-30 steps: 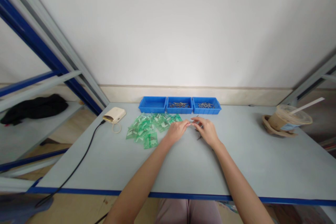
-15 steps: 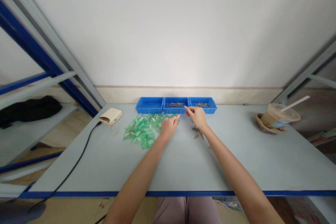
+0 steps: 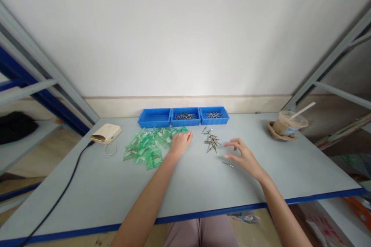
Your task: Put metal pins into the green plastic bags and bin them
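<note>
Right hand, fingers parted with nothing between them, is just beside a single metal pin lying on the table. A loose pile of pins lies farther left. Left hand is curled at the green packets; its grip cannot be determined. Blue trays stand behind.

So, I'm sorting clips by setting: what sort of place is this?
Probably a workbench for small parts, perhaps in a workshop: blue trays, loose metal pieces and a pile of green packets.
</note>
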{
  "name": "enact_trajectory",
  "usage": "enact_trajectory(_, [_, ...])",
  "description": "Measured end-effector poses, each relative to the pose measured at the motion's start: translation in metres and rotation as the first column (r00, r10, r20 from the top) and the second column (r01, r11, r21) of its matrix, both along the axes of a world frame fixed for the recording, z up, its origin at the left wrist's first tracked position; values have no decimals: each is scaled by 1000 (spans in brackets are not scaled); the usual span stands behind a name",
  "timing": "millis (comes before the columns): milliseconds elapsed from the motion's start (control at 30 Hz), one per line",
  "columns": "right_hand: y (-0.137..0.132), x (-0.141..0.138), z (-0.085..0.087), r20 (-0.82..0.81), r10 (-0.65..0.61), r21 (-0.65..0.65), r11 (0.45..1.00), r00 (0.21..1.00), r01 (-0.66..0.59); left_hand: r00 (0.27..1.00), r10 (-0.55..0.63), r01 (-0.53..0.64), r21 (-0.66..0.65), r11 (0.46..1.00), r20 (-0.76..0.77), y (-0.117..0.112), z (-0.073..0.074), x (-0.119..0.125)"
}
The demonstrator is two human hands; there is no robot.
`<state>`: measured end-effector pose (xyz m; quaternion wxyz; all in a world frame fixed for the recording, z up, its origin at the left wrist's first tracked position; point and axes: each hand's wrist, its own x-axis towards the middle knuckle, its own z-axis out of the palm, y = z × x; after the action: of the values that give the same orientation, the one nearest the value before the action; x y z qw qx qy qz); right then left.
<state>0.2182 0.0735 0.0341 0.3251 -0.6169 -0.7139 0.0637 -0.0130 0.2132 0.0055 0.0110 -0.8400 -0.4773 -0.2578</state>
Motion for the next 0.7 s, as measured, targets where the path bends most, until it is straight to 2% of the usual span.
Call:
enact_trajectory(67, [-23, 9, -19, 15, -19, -41, 999, 1000, 20, 1000, -20, 20, 7, 1000, -15, -1, 0, 1])
enact_trajectory(133, [-32, 8, -32, 29, -32, -50, 998, 999, 33, 999, -33, 33, 9, 999, -8, -2, 0, 1])
enact_trajectory(200, [-30, 3, -37, 11, -47, -60, 997, 999, 47, 999, -50, 50, 13, 999, 7, -3, -1, 0])
enact_trajectory(333, [-18, -10, -35, 33, -82, -63, 994, 996, 84, 995, -96, 96, 20, 995, 11, -4, -2, -2])
enact_trajectory(433, [-16, -10, -41, 55, -74, 43, 997, 996, 72, 996, -92, 92, 15, 996, -6, -5, -3, -3])
enact_trajectory(533, [-21, -1, -57, 62, -177, 187, 969, 982, 163, 997, -81, 81, 10, 997, -12, -4, -3, -4])
enact_trajectory(633, [-27, 10, -70, 23, -228, 227, 949, 973, 217, 996, -88, 88, 8, 996, -14, -4, -3, -3])
enact_trajectory(700, [-30, 13, -71, 19, -233, 217, 950, 972, 223, 995, -95, 95, 3, 995, -13, -4, -2, -2])
